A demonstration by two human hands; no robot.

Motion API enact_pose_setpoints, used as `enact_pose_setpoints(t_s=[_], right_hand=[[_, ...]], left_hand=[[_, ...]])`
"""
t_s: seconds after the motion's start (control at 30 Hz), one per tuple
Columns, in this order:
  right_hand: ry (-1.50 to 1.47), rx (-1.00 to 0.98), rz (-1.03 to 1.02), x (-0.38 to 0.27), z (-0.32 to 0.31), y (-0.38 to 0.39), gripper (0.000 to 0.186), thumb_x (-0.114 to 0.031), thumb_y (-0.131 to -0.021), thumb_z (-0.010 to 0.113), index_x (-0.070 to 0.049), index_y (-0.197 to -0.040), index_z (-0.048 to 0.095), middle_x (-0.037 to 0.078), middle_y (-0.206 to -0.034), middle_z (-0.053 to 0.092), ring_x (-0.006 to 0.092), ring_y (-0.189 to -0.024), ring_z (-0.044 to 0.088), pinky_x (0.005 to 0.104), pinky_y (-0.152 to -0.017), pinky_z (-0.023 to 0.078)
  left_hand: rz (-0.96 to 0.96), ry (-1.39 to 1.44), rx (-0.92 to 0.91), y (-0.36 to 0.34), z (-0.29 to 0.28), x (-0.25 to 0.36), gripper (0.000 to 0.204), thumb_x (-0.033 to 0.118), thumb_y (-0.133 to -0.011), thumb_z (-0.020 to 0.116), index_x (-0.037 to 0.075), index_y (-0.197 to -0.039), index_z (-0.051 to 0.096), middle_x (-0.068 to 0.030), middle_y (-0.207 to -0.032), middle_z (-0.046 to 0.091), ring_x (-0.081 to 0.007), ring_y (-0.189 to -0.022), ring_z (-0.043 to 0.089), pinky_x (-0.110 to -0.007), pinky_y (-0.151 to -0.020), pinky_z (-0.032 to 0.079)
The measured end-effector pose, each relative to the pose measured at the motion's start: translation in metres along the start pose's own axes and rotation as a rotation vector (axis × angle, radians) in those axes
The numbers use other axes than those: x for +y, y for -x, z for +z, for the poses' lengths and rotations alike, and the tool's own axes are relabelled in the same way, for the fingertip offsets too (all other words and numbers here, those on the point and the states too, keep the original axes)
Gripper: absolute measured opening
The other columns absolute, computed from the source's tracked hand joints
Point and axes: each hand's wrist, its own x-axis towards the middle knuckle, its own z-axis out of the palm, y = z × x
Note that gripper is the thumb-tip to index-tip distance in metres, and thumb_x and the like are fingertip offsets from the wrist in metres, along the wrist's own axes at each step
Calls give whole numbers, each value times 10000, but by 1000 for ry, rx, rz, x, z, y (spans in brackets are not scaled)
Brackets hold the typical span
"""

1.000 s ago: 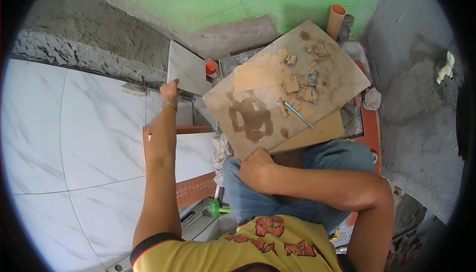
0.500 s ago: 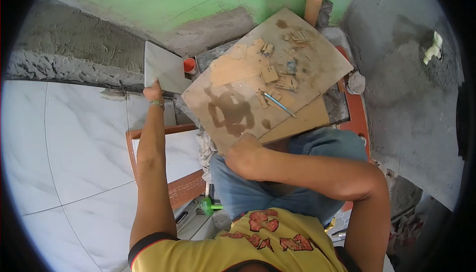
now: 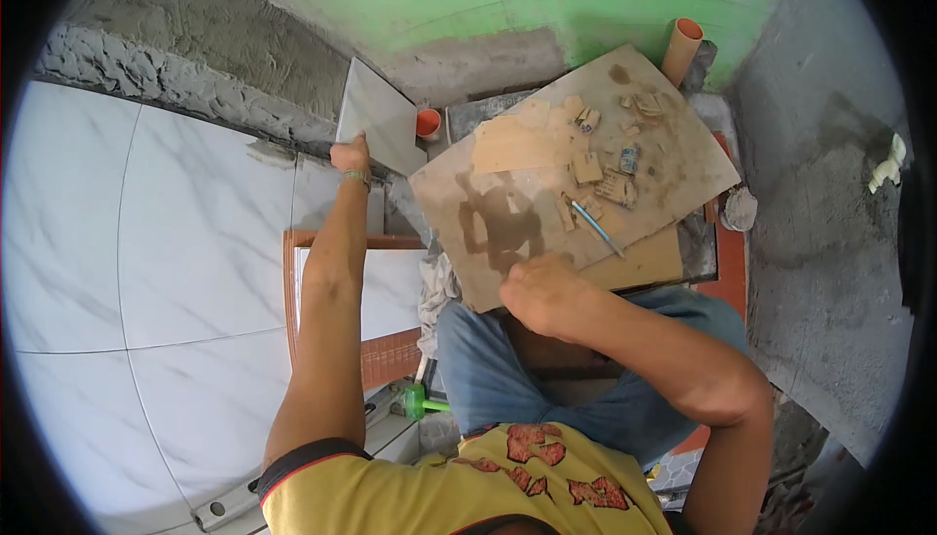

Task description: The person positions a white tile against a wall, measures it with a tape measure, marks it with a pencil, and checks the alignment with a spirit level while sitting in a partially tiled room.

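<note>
My left arm reaches far to the left, and my left hand (image 3: 350, 152) is closed around the lower edge of a pale tile piece (image 3: 379, 117). That piece stands upright beside the end of the mortar-covered ledge (image 3: 234, 44). My right hand (image 3: 547, 293) is curled into a fist over the front edge of a brown board (image 3: 454, 201) in front of my knees. Its fingertips are turned away, so I cannot see whether anything is in them. A light blue pencil (image 3: 597, 229) lies on the board, among torn cardboard scraps (image 3: 588, 167) and dark wet stains.
An orange pipe (image 3: 683, 51) rises behind the board, and a shorter orange pipe end (image 3: 428, 124) shows beside the tile piece. Large white marbled tiles (image 3: 210, 193) cover the left side. A green-handled tool (image 3: 418, 402) lies by my left leg. Rough grey wall (image 3: 830, 203) bounds the right.
The whole view has shifted, so the scene sits further right. My right fist has moved slightly right along the board's front edge. My left hand still grips the tile piece.
</note>
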Motion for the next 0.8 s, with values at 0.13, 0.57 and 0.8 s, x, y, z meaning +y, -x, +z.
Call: enact_pose_setpoints(t_s=[0.13, 0.57, 0.8], right_hand=[[2, 85, 20, 5, 8, 0, 141, -64, -767, 683, -68, -899, 734, 137, -981, 724, 304, -938, 712, 446, -739, 562], [-75, 124, -36, 16, 6, -5, 104, -87, -791, 636, -30, -842, 706, 171, -951, 709, 336, -919, 697, 441, -762, 554], [-61, 108, -73, 9, -6, -7, 105, -46, -743, 677, -41, -844, 706, 175, -956, 705, 339, -913, 695, 439, -761, 553]], left_hand=[[-17, -28, 28, 13, 2, 7, 504, 293, -706, 877, -109, -944, 686, -299, -977, 700, -414, -947, 696, -450, -858, 537], [216, 38, 160, 29, 1, 6, 404, 263, -696, 875, -63, -852, 694, -228, -836, 726, -366, -774, 721, -432, -733, 548], [223, 171, 150, 11, -11, -2, 451, 308, -706, 869, -80, -847, 688, -268, -827, 706, -394, -784, 712, -450, -731, 544]])
